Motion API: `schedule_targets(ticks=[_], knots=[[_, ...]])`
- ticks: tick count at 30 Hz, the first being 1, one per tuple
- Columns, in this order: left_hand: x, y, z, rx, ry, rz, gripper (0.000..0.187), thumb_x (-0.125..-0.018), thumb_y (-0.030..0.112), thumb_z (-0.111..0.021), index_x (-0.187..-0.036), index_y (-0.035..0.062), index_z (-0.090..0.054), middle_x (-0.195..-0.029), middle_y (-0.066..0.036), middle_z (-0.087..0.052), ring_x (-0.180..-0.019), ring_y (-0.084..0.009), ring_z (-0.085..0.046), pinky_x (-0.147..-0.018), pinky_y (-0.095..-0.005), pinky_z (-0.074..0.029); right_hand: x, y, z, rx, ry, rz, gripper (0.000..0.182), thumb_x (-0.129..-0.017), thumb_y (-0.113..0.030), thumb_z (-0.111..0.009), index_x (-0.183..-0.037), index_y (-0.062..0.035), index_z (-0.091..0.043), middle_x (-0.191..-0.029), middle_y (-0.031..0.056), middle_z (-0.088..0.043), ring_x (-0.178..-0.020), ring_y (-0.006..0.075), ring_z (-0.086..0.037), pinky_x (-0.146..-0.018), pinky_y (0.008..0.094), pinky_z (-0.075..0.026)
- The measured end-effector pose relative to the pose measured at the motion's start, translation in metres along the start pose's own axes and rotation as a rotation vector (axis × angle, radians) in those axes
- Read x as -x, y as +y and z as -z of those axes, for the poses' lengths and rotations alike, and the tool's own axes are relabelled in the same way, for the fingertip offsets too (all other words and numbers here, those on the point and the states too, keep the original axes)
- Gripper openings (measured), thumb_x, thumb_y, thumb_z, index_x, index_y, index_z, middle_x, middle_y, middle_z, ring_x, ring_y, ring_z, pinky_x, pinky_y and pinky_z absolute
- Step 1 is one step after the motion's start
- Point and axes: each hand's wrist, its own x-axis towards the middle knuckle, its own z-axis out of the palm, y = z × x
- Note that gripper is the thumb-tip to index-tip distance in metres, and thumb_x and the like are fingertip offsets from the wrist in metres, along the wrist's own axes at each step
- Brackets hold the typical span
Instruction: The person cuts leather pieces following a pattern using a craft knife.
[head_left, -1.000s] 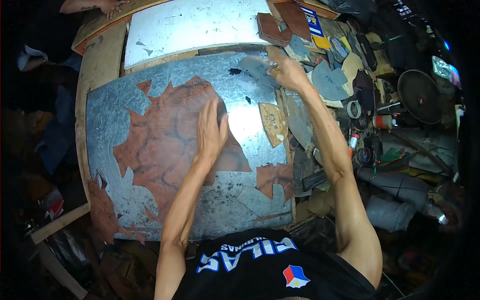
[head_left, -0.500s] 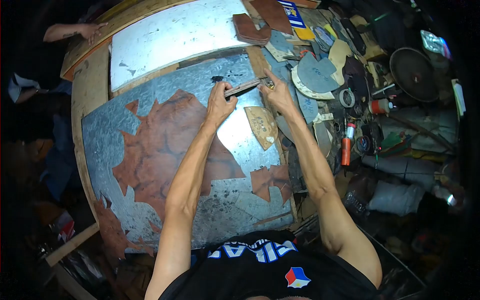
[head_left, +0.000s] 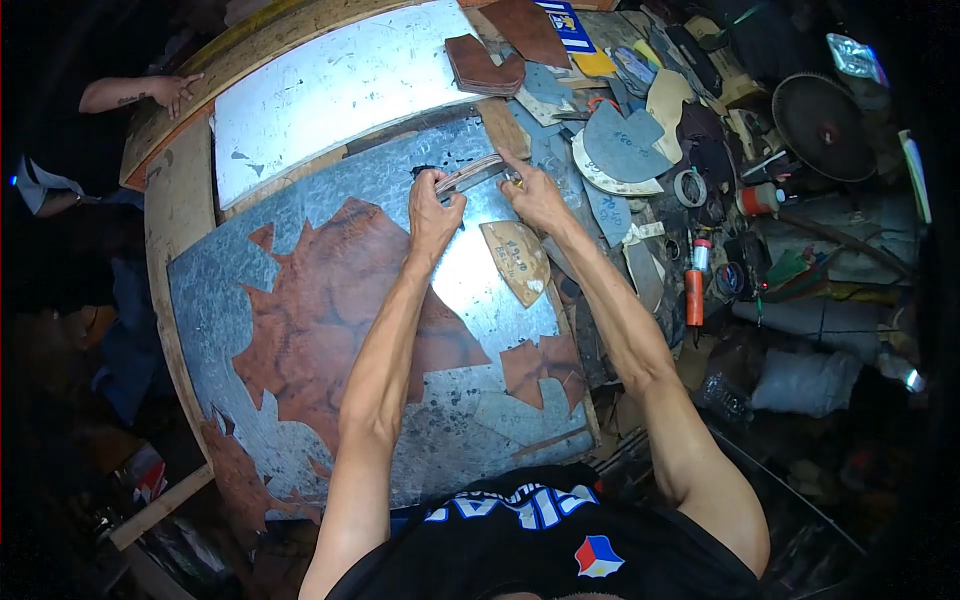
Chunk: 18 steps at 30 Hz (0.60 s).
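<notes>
Over the far part of the metal sheet (head_left: 440, 390), my left hand (head_left: 434, 208) pinches one end of a stack of thin brown pieces (head_left: 474, 174), seen edge-on and slightly bowed. At the other end is my right hand (head_left: 538, 196), closed with its index finger stretched along the stack. Something small and yellowish shows by its fingers, too small to name. A tan pattern piece (head_left: 516, 262) with handwriting lies just below the hands. Left of my left forearm spreads a large brown leather hide (head_left: 330, 300) with jagged edges. Beside the stack is a small black patch (head_left: 424, 172).
Beyond the sheet lies a white board (head_left: 340, 100) with stacked brown leather pieces (head_left: 484, 66) at its end. Grey patterns (head_left: 625, 145), a tape roll (head_left: 690, 187) and an orange-red tube (head_left: 694, 298) crowd the right. Another person's hand (head_left: 175, 92) rests at the far left.
The stack between my hands looks more bowed now, and its right end has come nearer my left hand. The whole view has shifted slightly.
</notes>
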Motion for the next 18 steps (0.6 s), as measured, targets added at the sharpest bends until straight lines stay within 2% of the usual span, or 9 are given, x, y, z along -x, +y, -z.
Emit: schedule_targets(ticks=[5,8,10,11,13,14,16,17,18], knots=[[0.001,-0.003,0.002,-0.044,0.033,-0.052,0.028,-0.072,0.010,-0.065,-0.095,0.0000,-0.053,-0.087,-0.018,-0.058,-0.085,-0.0357,-0.057,-0.080,-0.0433,-0.046,0.003,0.000,-0.005,0.113,0.002,0.040,0.057,-0.085,-0.017,-0.062,-0.139,-0.0043,-0.049,-0.123,0.0290,-0.059,-0.112,0.0426,-0.060,-0.098,0.0420,-0.047],[0.000,0.000,0.009,-0.108,-0.041,-0.037,0.029,-0.073,0.010,-0.066,-0.097,-0.0012,-0.053,-0.092,-0.020,-0.061,-0.087,-0.0360,-0.059,-0.080,-0.0425,-0.047,0.001,0.003,-0.003,0.071,-0.014,-0.019,0.052,-0.085,-0.016,-0.063,-0.135,-0.0030,-0.053,-0.122,0.0288,-0.060,-0.111,0.0431,-0.060,-0.097,0.0437,-0.047],[-0.002,0.008,0.018,0.024,-0.172,0.096,0.032,-0.077,0.010,-0.067,-0.104,-0.0028,-0.054,-0.099,-0.018,-0.064,-0.089,-0.0302,-0.063,-0.081,-0.0380,-0.049,-0.002,0.008,-0.001,0.056,0.052,0.085,0.052,-0.085,-0.021,-0.067,-0.132,-0.0018,-0.055,-0.116,0.0292,-0.063,-0.109,0.0408,-0.062,-0.095,0.0423,-0.048],[-0.002,0.015,0.027,0.023,-0.172,0.094,0.032,-0.077,0.010,-0.067,-0.104,-0.0028,-0.054,-0.099,-0.018,-0.064,-0.089,-0.0302,-0.063,-0.081,-0.0380,-0.049,-0.005,0.011,0.004,0.054,0.054,0.086,0.052,-0.085,-0.021,-0.067,-0.132,-0.0018,-0.055,-0.116,0.0292,-0.063,-0.109,0.0408,-0.062,-0.095,0.0423,-0.048],[-0.003,0.035,0.051,0.118,-0.386,0.141,0.034,-0.081,0.011,-0.069,-0.109,-0.0025,-0.056,-0.103,-0.013,-0.065,-0.090,-0.0213,-0.063,-0.082,-0.0326,-0.049,-0.008,0.021,0.016,-0.063,-0.041,0.104,0.053,-0.084,-0.027,-0.072,-0.128,0.0002,-0.059,-0.091,0.0194,-0.071,-0.081,0.0288,-0.070,-0.072,0.0367,-0.053],[-0.004,0.041,0.062,0.117,-0.387,0.149,0.034,-0.081,0.011,-0.069,-0.109,-0.0025,-0.056,-0.103,-0.013,-0.065,-0.090,-0.0213,-0.063,-0.082,-0.0326,-0.049,0.001,0.007,0.027,-0.065,-0.047,0.099,0.053,-0.084,-0.027,-0.072,-0.128,0.0002,-0.059,-0.091,0.0194,-0.071,-0.081,0.0288,-0.070,-0.072,0.0367,-0.053],[-0.003,0.048,0.082,0.258,-0.613,0.274,0.034,-0.081,0.011,-0.071,-0.111,-0.0005,-0.059,-0.102,-0.007,-0.064,-0.092,-0.0150,-0.059,-0.083,-0.0291,-0.048,0.024,-0.040,0.057,-0.165,-0.397,-0.147,0.053,-0.084,-0.031,-0.075,-0.124,0.0020,-0.061,-0.070,0.0032,-0.062,-0.054,0.0125,-0.057,-0.048,0.0273,-0.043],[-0.002,0.050,0.090,0.327,-0.677,0.255,0.034,-0.081,0.010,-0.071,-0.111,0.0010,-0.061,-0.103,-0.006,-0.064,-0.094,-0.0144,-0.059,-0.085,-0.0285,-0.047,0.028,-0.037,0.052,-0.247,-0.431,-0.069,0.050,-0.085,-0.032,-0.075,-0.118,0.0033,-0.063,-0.063,-0.0040,-0.053,-0.044,0.0053,-0.045,-0.039,0.0231,-0.033],[-0.001,0.053,0.095,0.327,-0.667,0.266,0.034,-0.081,0.010,-0.071,-0.111,0.0010,-0.061,-0.103,-0.006,-0.064,-0.094,-0.0144,-0.059,-0.085,-0.0285,-0.047,0.032,-0.036,0.051,-0.246,-0.445,-0.068,0.050,-0.085,-0.032,-0.075,-0.118,0.0033,-0.063,-0.063,-0.0040,-0.053,-0.044,0.0053,-0.045,-0.039,0.0231,-0.033]])
